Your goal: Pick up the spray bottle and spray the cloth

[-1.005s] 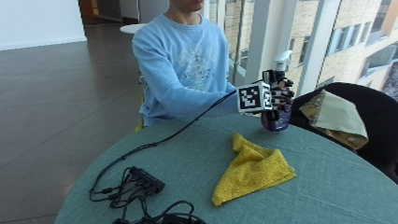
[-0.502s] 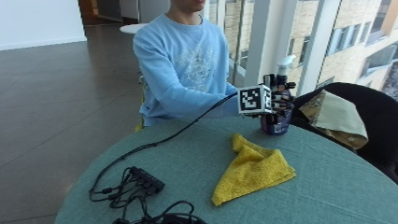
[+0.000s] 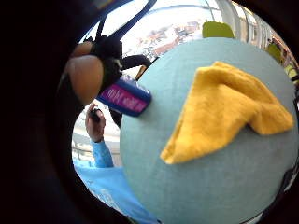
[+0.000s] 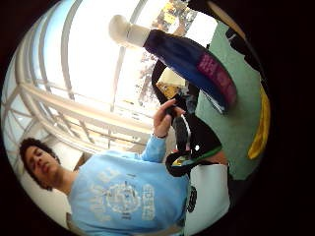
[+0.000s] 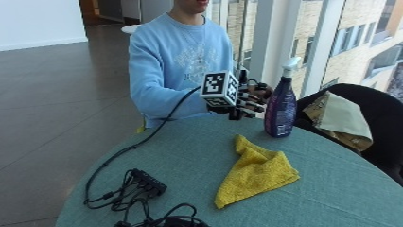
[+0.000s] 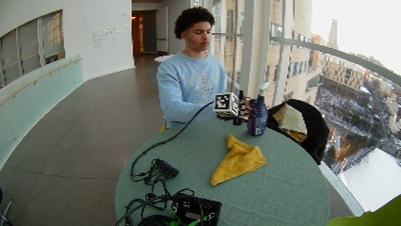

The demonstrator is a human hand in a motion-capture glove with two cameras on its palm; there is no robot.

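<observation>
The grip (image 5: pixel 250 101) has pulled back from the spray bottle (image 5: pixel 281 105). Its fingers are loose and hold nothing. The bottle stands just beside it on the tabletop (image 5: pixel 189 156), not picked up yet. The cloth (image 5: pixel 258 171) lies nearby.

Two outside cameras face the person across the round table (image 5: pixel 189 156); both palm cameras look closely at the spray bottle (image 4: pixel 192 64).
</observation>
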